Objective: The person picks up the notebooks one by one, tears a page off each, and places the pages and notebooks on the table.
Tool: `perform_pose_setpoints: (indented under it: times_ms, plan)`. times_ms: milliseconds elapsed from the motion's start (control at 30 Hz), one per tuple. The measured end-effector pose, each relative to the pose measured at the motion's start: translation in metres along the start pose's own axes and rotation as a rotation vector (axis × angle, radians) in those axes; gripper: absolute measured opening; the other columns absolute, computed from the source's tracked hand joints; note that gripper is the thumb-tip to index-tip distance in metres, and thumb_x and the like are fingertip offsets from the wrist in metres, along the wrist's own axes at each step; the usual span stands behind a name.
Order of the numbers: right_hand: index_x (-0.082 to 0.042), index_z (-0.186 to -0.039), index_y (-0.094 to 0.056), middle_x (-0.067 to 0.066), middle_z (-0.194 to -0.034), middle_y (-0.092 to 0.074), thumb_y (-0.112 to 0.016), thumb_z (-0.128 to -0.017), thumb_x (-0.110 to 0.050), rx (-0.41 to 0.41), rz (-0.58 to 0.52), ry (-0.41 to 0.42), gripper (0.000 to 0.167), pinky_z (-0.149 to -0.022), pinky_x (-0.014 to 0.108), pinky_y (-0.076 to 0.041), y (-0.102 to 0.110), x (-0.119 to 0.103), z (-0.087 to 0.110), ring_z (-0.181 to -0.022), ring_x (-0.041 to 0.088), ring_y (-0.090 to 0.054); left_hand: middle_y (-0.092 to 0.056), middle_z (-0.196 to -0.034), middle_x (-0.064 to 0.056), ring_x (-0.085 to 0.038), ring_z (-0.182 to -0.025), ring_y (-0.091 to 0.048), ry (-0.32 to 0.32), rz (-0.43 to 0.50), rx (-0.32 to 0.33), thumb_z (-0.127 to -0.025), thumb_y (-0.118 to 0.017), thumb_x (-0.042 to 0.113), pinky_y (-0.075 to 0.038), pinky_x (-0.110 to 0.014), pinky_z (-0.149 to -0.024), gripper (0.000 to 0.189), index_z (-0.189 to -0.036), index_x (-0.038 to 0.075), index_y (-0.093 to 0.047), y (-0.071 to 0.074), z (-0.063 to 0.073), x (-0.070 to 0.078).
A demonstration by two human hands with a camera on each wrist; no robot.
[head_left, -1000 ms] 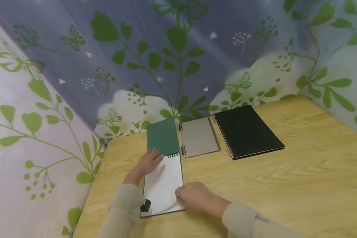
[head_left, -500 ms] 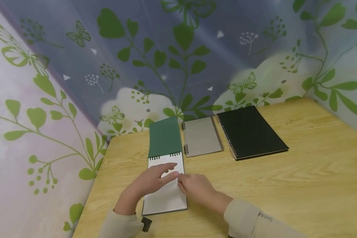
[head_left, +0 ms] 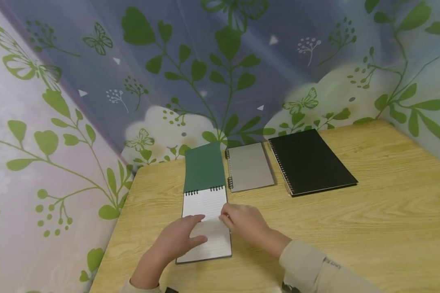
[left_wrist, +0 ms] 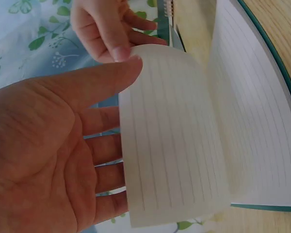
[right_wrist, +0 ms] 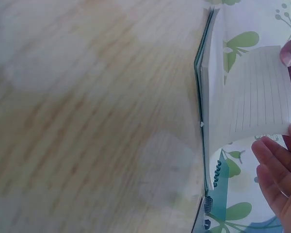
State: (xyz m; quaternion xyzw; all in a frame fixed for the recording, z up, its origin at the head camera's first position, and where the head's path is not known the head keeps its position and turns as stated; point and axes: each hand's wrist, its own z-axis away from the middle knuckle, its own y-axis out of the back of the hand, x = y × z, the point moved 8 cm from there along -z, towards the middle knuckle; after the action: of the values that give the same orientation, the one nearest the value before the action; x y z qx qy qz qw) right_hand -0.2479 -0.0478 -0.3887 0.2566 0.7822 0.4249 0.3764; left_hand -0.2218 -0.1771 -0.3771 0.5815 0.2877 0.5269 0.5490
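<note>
At the left, the person's left hand (head_left: 176,240) has its grip wide: thumb and fingers stand apart, the straight fingers behind a raised page (left_wrist: 165,131). The notepad (head_left: 205,201) lies on the worktop (head_left: 352,228), its green cover (head_left: 204,167) already folded beyond the rings. The page turn looks about midway: the sheet is lifted and curved away from the pad, but not yet laid over the rings. To the right, the right hand (head_left: 245,221) has a narrow grip, pinching the page's edge. Farther right, the grey notebook (head_left: 251,167) and the black notebook (head_left: 311,162) lie closed; any work on them has yet to start.

Compared with half a second earlier, the left hand has dropped from beside the right fingertips toward the pad's near end, while the right hand sits slightly farther up. Both closed notebooks have stayed put.
</note>
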Motion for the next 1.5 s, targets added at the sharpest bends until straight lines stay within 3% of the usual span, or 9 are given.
perform_pose_setpoints:
  times_ms: [300, 533, 633, 733, 833, 933, 1200, 1300, 1500]
  plan:
    - [-0.017, -0.086, -0.062, -0.011, -0.068, -0.059, -0.056, -0.091, -0.031, 0.032, -0.024, -0.034, 0.015, -0.050, 0.016, -0.036, 0.008, 0.006, -0.004, -0.055, 0.001, -0.042, -0.068, -0.099, -0.007, -0.023, -0.090, -0.065, -0.052, -0.153, 0.213, -0.083, -0.068, 0.020, -0.052, -0.038, -0.075, 0.026, -0.106, 0.008, -0.064, 0.014, -0.005, 0.002]
    - [-0.018, -0.086, -0.062, -0.012, -0.070, -0.060, -0.058, -0.090, -0.031, 0.064, -0.049, -0.035, 0.015, -0.051, 0.014, -0.036, 0.015, 0.007, -0.004, -0.056, 0.001, -0.043, -0.066, -0.079, 0.000, -0.015, -0.072, -0.063, -0.079, -0.232, 0.335, -0.083, -0.067, 0.018, -0.050, -0.030, -0.061, 0.007, -0.087, 0.012, -0.066, 0.020, -0.007, 0.000]
    - [-0.018, -0.092, -0.062, -0.009, -0.079, -0.065, -0.057, -0.090, -0.032, 0.073, -0.087, -0.044, 0.015, -0.055, 0.017, -0.043, 0.013, 0.008, -0.005, -0.063, 0.003, -0.054, -0.065, -0.077, 0.001, -0.013, -0.069, -0.061, -0.080, -0.252, 0.361, -0.084, -0.066, 0.018, -0.048, -0.028, -0.058, 0.006, -0.084, 0.013, -0.065, 0.022, -0.006, -0.001]
    - [-0.015, -0.112, -0.058, -0.002, -0.103, -0.066, -0.056, -0.090, -0.037, 0.064, -0.143, -0.084, 0.031, -0.074, 0.028, -0.051, 0.007, 0.015, -0.005, -0.089, 0.012, -0.063, -0.065, -0.077, 0.001, -0.014, -0.069, -0.061, -0.074, -0.259, 0.386, -0.084, -0.066, 0.017, -0.048, -0.029, -0.058, 0.005, -0.084, 0.012, -0.065, 0.024, -0.005, -0.002]
    - [-0.009, -0.132, -0.045, 0.007, -0.128, -0.055, -0.054, -0.090, -0.042, 0.018, -0.145, -0.140, 0.054, -0.096, 0.042, -0.043, -0.005, 0.027, -0.005, -0.118, 0.024, -0.052, -0.066, -0.079, 0.001, -0.015, -0.071, -0.063, -0.068, -0.257, 0.416, -0.085, -0.066, 0.016, -0.049, -0.030, -0.059, 0.005, -0.085, 0.012, -0.064, 0.026, -0.003, -0.003]
    - [-0.007, -0.139, -0.036, 0.013, -0.140, -0.041, -0.053, -0.090, -0.044, -0.044, -0.100, -0.176, 0.064, -0.105, 0.051, -0.031, -0.018, 0.040, -0.006, -0.131, 0.032, -0.035, -0.066, -0.079, 0.001, -0.016, -0.072, -0.062, -0.058, -0.244, 0.452, -0.085, -0.065, 0.016, -0.049, -0.030, -0.059, 0.004, -0.087, 0.012, -0.064, 0.028, -0.002, -0.005]
    - [-0.012, -0.144, -0.031, 0.019, -0.151, -0.021, -0.054, -0.090, -0.040, -0.161, -0.067, -0.196, 0.065, -0.108, 0.060, -0.017, -0.039, 0.064, -0.010, -0.139, 0.040, -0.014, -0.068, -0.081, -0.001, -0.018, -0.073, -0.064, -0.031, -0.250, 0.576, -0.085, -0.065, 0.016, -0.050, -0.033, -0.059, 0.005, -0.088, 0.012, -0.065, 0.033, 0.003, -0.008]
    - [-0.013, -0.145, -0.030, 0.018, -0.152, -0.018, -0.053, -0.091, -0.039, -0.167, -0.073, -0.194, 0.065, -0.108, 0.060, -0.014, -0.043, 0.068, -0.015, -0.140, 0.040, -0.012, -0.069, -0.085, -0.003, -0.021, -0.076, -0.066, -0.021, -0.253, 0.617, -0.085, -0.065, 0.016, -0.052, -0.036, -0.062, 0.006, -0.089, 0.012, -0.065, 0.036, 0.005, -0.010]
    - [-0.014, -0.147, -0.025, 0.017, -0.153, -0.014, -0.049, -0.093, -0.041, -0.190, -0.088, -0.216, 0.065, -0.108, 0.061, -0.013, -0.057, 0.077, -0.032, -0.140, 0.040, -0.008, -0.068, -0.081, -0.001, -0.020, -0.073, -0.063, -0.029, -0.243, 0.644, -0.084, -0.066, 0.015, -0.050, -0.035, -0.060, 0.004, -0.087, 0.013, -0.065, 0.039, 0.007, -0.011]
